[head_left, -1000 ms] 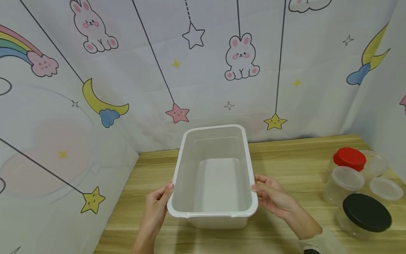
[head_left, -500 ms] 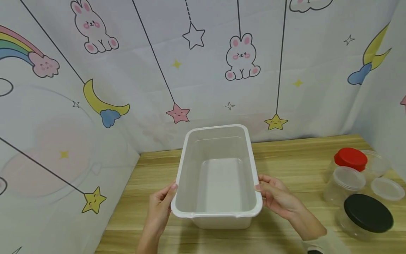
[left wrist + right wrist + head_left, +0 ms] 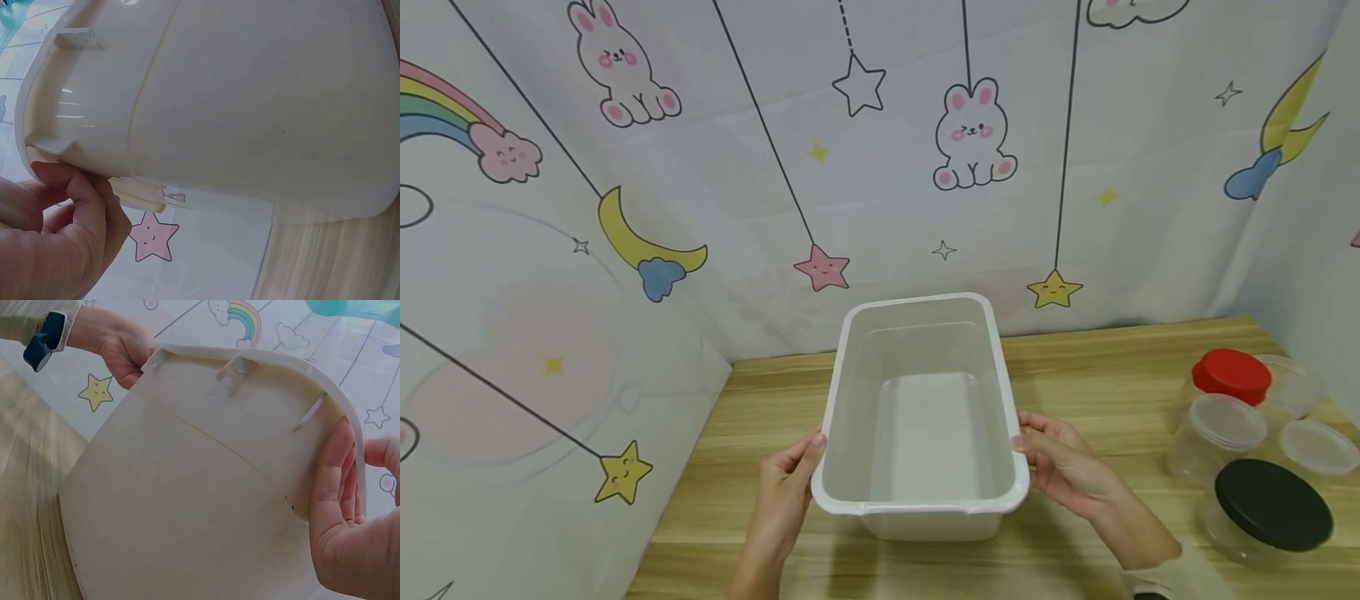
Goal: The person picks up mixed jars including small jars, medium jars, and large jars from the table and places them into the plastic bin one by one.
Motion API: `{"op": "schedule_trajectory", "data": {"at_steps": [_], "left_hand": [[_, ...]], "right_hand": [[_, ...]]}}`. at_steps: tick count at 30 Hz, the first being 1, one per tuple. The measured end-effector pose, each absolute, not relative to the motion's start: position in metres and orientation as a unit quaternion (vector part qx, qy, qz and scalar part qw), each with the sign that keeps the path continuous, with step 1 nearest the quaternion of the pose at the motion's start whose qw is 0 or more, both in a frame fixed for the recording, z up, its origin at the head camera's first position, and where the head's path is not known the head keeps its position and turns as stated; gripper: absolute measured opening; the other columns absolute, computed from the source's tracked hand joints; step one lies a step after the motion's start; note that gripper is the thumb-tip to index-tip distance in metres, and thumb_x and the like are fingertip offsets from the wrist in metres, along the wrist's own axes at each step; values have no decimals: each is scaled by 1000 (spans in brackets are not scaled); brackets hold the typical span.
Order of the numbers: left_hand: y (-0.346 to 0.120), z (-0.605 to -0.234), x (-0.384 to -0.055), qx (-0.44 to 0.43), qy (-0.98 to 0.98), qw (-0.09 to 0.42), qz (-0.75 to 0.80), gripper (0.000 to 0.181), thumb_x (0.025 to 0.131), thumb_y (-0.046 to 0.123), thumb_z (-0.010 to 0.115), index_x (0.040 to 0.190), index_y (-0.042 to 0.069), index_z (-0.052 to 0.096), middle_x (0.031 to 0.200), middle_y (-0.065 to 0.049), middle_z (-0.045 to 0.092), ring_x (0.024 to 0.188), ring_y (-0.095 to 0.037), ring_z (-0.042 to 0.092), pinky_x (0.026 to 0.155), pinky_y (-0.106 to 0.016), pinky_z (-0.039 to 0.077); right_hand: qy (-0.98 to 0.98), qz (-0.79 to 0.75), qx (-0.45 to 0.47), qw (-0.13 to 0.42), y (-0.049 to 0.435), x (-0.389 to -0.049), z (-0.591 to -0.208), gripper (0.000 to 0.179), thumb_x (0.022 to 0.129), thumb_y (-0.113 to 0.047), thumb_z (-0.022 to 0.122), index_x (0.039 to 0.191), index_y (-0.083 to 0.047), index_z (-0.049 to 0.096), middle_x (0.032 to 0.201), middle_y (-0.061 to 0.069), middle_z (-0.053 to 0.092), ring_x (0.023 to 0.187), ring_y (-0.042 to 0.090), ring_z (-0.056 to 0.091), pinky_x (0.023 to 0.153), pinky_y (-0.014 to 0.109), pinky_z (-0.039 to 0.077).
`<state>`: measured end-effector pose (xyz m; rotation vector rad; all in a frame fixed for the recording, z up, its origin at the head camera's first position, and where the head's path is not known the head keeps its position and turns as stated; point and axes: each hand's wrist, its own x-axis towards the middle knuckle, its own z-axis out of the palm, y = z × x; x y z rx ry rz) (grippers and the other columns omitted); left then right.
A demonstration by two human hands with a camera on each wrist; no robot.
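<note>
A deep white plastic tub (image 3: 931, 527) is in the middle of the head view, its open top facing up and towards me. My left hand (image 3: 784, 493) holds its left rim near the front corner, thumb on top and fingers beneath. Opposite, my right hand (image 3: 1063, 467) pinches the right rim the same way. In the left wrist view, curled left fingers (image 3: 84, 200) hook under the rim beside moulded ribs. The right wrist view shows the right fingers (image 3: 328, 481) against the outer wall below the lip, thumb outside it. The tub's base is low over the wooden table (image 3: 760, 417).
At the table's right are clear plastic jars: one with a red lid (image 3: 1232, 375), one with a black lid (image 3: 1273, 504) and one with a clear lid (image 3: 1228, 419). Another clear lid (image 3: 1318, 447) is beside them. A printed cloth backdrop (image 3: 895, 208) borders the table behind and at the sides.
The tub has shifted slightly to the right, both hands moving along with it and keeping their hold on the rim. The jars stay where they were.
</note>
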<state>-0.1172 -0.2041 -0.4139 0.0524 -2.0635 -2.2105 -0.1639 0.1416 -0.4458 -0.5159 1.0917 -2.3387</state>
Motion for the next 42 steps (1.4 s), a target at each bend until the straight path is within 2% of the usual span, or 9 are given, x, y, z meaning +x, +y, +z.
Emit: {"op": "schedule_trajectory", "data": {"at_steps": [42], "left_hand": [[-188,-418,-121,12,-674,36,-737,41,105,10,52,134,-18,48,137,-32,50,104,-19,65,82,-27,58]], "right_hand": [[386,-869,-188,245,163,-166,-451,31,98,9,40,119,-5,59,106,6,70,93,14,68,80,28,59]]}}
